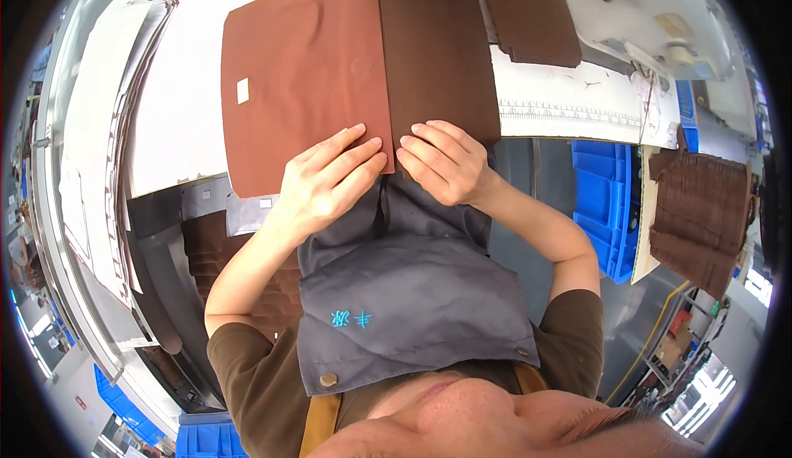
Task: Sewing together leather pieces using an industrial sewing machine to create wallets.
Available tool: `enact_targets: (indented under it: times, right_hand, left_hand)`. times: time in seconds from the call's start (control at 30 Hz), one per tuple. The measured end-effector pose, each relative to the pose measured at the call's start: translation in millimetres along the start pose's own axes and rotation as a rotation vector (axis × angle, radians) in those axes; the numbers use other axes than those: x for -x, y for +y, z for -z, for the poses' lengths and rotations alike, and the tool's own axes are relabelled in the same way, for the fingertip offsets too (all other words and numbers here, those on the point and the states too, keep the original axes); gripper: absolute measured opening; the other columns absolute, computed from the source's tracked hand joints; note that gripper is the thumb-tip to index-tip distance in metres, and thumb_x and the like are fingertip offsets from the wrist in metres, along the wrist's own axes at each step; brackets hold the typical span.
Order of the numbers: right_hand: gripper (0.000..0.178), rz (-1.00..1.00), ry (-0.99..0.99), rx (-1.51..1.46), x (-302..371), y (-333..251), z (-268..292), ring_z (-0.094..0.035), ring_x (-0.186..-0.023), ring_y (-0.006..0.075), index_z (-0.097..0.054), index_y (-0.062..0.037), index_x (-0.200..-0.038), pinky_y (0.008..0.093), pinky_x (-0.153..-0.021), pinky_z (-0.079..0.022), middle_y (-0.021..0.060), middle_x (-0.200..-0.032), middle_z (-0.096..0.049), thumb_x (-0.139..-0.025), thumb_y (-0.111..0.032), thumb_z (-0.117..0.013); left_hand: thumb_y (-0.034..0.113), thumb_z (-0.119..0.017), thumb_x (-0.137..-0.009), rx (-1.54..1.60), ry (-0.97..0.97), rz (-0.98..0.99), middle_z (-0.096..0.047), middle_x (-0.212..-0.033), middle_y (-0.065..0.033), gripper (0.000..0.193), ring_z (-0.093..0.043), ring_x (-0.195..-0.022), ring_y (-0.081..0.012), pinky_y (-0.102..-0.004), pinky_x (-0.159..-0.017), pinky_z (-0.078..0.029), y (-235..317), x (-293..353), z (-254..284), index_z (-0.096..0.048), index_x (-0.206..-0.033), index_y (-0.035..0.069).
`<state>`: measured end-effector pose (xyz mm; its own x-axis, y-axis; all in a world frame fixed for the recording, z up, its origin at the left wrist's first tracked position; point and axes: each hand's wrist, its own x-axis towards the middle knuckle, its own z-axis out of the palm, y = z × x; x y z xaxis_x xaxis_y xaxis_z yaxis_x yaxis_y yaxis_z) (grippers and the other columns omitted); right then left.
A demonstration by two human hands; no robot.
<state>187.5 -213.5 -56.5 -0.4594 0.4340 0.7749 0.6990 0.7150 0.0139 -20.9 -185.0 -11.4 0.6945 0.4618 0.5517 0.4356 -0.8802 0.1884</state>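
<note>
Bright light washes the white desk (181, 87) nearly blank at upper left, while soft shading marks creases on the reddish-brown panel (305, 70). The centre is sharp; edges bow toward a black rim, and light strips (701, 400) glare lower right.

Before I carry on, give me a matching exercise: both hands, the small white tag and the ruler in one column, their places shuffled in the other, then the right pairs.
Things
1. Left hand
2. Right hand
3. Small white tag
4. Ruler

Places
A. Near the left edge of the reddish-brown sheet
B. Fingertips on the dark brown sheet
C. Along the near edge of the white table, right of both sheets
D. Fingertips on the reddish-brown sheet

Right pairs: 1-D, 2-B, 3-A, 4-C
</note>
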Motion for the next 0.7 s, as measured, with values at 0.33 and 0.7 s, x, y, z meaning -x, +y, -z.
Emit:
enact_targets:
  times: [0.33, 0.7]
  right_hand:
    - [0.011, 0.038, 0.049, -0.09, -6.7, 3.7, 6.6, -0.064, -0.078, 0.0183, -0.066, -0.005, -0.08, 0.0312, -0.076, -0.053, 0.0051, -0.082, -0.064, -0.07, -0.009, -0.064]
    - [0.016, 0.188, -0.214, -0.187, -27.1, 11.8, 17.5, -0.064, -0.09, 0.0228, -0.065, -0.0004, -0.084, 0.0317, -0.077, -0.053, 0.0121, -0.093, -0.066, -0.073, -0.011, -0.061]
  left_hand:
    - [0.008, -0.073, -0.067, 0.017, 0.028, -0.093, -0.069, -0.088, -0.0055, 0.016, -0.067, -0.09, -0.0241, -0.0349, -0.074, -0.058, -4.0, -7.7, -1.4, -0.067, -0.081, 0.004]
    - [0.015, -0.07, -0.073, 0.124, -0.148, 0.025, -0.06, -0.118, -0.0119, 0.036, -0.056, -0.113, -0.028, -0.04, -0.095, -0.047, -87.1, -67.6, -8.2, -0.065, -0.107, 0.005]
